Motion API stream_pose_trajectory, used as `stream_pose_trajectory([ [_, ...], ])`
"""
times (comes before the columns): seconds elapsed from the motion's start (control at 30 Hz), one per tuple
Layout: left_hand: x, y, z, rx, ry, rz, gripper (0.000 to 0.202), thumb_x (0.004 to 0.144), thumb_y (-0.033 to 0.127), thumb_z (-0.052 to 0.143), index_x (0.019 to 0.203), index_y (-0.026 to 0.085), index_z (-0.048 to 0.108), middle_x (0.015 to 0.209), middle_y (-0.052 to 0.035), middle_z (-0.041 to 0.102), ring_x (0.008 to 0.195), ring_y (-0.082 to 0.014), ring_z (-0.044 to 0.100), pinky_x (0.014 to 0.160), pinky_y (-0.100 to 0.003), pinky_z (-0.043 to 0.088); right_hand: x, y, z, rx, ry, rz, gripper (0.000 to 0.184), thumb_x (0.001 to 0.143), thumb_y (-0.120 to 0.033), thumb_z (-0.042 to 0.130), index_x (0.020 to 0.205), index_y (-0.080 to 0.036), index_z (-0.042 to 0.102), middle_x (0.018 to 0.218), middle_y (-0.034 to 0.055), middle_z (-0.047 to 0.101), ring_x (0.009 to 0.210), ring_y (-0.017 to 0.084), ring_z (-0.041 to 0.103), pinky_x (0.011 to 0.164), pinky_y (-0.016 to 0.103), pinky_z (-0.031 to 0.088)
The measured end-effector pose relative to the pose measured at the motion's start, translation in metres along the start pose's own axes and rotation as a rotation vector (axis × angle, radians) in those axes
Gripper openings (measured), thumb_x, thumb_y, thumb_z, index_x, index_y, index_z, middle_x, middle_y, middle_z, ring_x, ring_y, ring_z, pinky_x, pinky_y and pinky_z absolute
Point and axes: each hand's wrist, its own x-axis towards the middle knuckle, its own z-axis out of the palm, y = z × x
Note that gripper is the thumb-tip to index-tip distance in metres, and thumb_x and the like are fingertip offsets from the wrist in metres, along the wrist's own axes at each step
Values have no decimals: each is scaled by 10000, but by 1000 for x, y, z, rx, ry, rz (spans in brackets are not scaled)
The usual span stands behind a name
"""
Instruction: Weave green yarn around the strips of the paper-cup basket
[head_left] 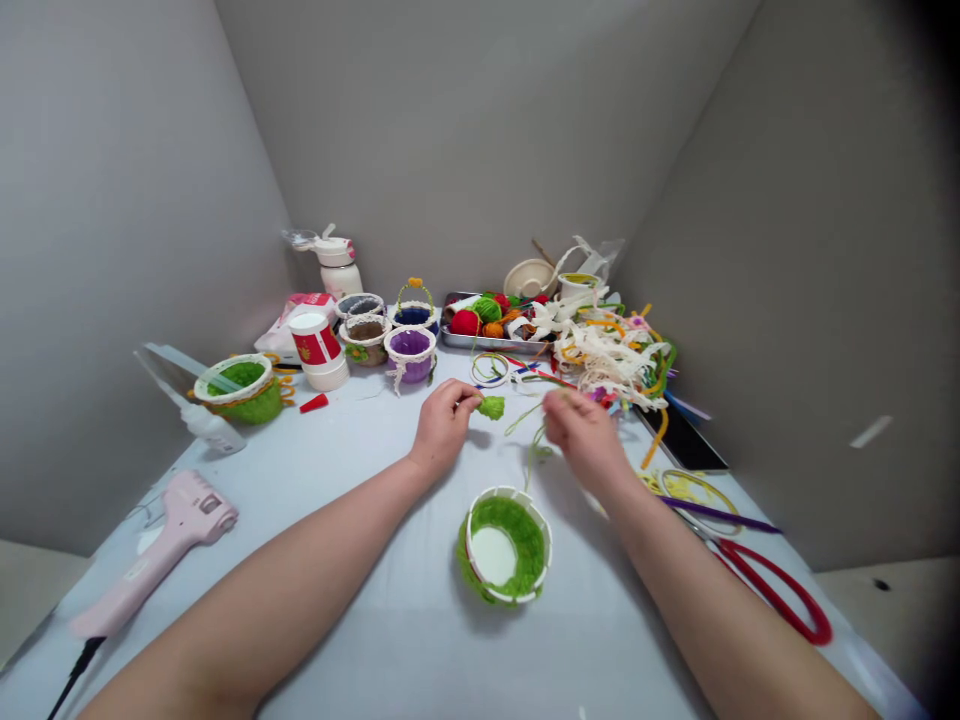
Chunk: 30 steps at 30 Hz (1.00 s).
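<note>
Green yarn tuft [492, 407], upper centre of the frame: pinched between thumb and fingertips of the left hand [442, 428]. Green strand [534, 448], to its right: apparently nipped by the closed, blurred right hand [583, 432]. Yarn-lined cup [504, 545], lower centre: set on the table [360, 470], untouched. Step judged: strand being worked at the tuft; a firm pinch and even tension were called for. Glue gun [161, 545], lower left: laid aside.

Surface: pale white table [360, 470].
Centre: white cup wrapped in green yarn [505, 545], upright.
Left: pink plastic glue gun [161, 545]; second green yarn basket [240, 388]; red-and-white paper cup [317, 348]; small red cap [314, 403].
Back: purple yarn basket [410, 352]; metal tray of yarn balls [487, 340].
Right: heap of cream raffia strips [607, 360]; red-handled scissors [780, 590]; flat black slab [682, 440].
</note>
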Motion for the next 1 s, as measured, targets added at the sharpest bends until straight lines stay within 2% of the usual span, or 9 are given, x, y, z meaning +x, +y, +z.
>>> stream_pose_trajectory([
  [0.1,3,-6,0,-7,26,-84,103,801,135,546,739,170,620,747,-5,621,727,-130,554,690,-247,423,11,-14,-25,313,344,-134,287,722,-366,685,663,-212,450,486,-112,276,404,59,196,384,186,175],
  [0.2,6,-11,0,-24,61,-176,95,803,158,543,746,167,619,717,-3,616,704,-134,558,681,-252,428,13,-24,-41,305,460,-208,277,739,-381,666,663,-214,459,468,-117,236,400,63,158,375,194,162],
  [0.37,5,-11,1,-45,79,-173,93,815,201,545,769,168,619,731,-12,618,707,-137,564,670,-254,433,1,-19,-25,-353,67,19,317,724,-413,675,921,-168,640,489,-82,382,428,83,304,417,225,232],
  [0.53,-1,2,-1,-11,-10,28,107,837,185,528,781,180,618,795,-25,622,760,-139,557,673,-248,429,-11,-7,10,-618,-33,-73,764,732,-357,673,1400,-154,363,509,-107,382,492,113,372,502,235,298],
  [0.6,-3,7,-1,4,-59,93,107,847,188,523,795,185,617,803,-26,620,779,-143,556,703,-257,433,-13,-3,18,-556,-167,-27,661,733,-363,667,1326,-159,456,520,-100,389,504,109,376,508,233,309],
  [0.7,-4,9,-1,31,-88,118,110,850,181,517,797,190,613,805,-26,618,796,-148,557,742,-269,437,-10,3,18,-445,-288,49,277,766,-420,618,861,-163,653,511,-70,393,486,97,356,472,232,282],
  [0.77,-2,6,-1,42,-56,73,113,838,164,516,778,187,609,796,-23,618,789,-147,558,743,-270,437,-4,3,9,-272,-139,47,292,791,-458,587,694,-183,588,480,-75,342,438,84,296,430,227,230],
  [0.93,4,-12,1,-30,64,-207,93,815,188,523,765,172,600,687,-1,596,658,-132,567,659,-267,446,10,-15,-31,245,443,-197,256,796,-454,616,762,-225,505,471,-113,252,398,76,158,383,213,145],
  [1.0,6,-16,2,-104,79,-323,91,820,214,522,796,166,596,642,9,587,585,-120,567,597,-252,447,12,-24,-42,302,540,-289,251,811,-452,611,775,-222,517,461,-111,257,401,78,151,382,216,150],
])
